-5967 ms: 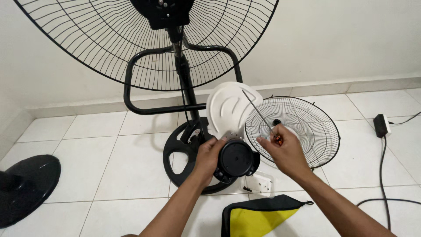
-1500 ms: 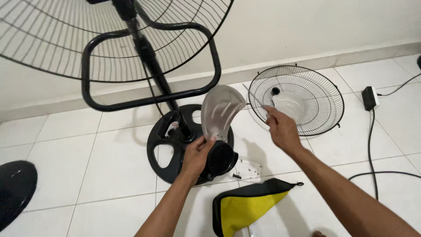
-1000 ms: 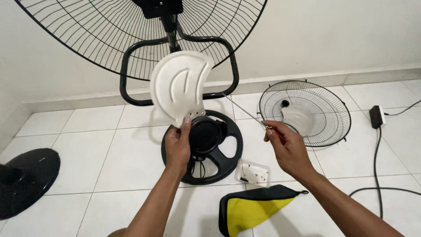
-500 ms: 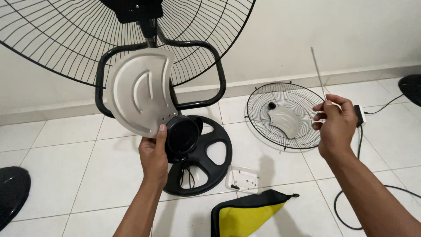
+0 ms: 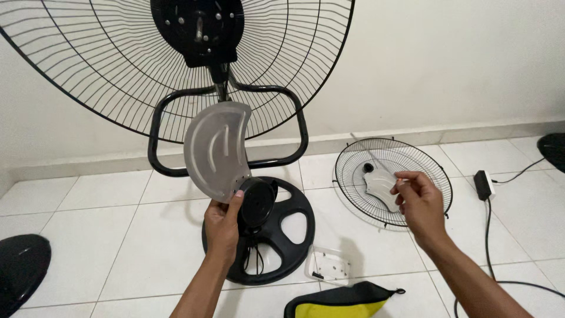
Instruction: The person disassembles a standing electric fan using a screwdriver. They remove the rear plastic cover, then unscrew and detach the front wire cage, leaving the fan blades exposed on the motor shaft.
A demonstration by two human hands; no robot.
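Note:
My left hand point(image 5: 223, 221) grips a round black fan hub point(image 5: 258, 200) with one pale grey curved blade point(image 5: 215, 150) fixed to it, and the blade stands upright. My right hand point(image 5: 421, 203) hovers over a small black wire grille point(image 5: 432, 176) lying on the floor. Its fingers are pinched on a thin screwdriver point(image 5: 360, 147), whose shaft points up and left across the grille. A second loose grey blade point(image 5: 379, 185) lies inside that grille, just left of my right hand.
A large standing fan with a black wire guard point(image 5: 118, 70) and a round black base point(image 5: 294, 229) stands against the wall. On the white tiles lie a clear plastic box point(image 5: 328, 269), a black and yellow pouch point(image 5: 338, 303), a power adapter point(image 5: 482, 184) with cable, and another black base point(image 5: 20, 274).
My right hand has come down from raised at the right to over the small grille, and the screwdriver shaft has swung from upright to leaning left. The hub and blade have shifted slightly right.

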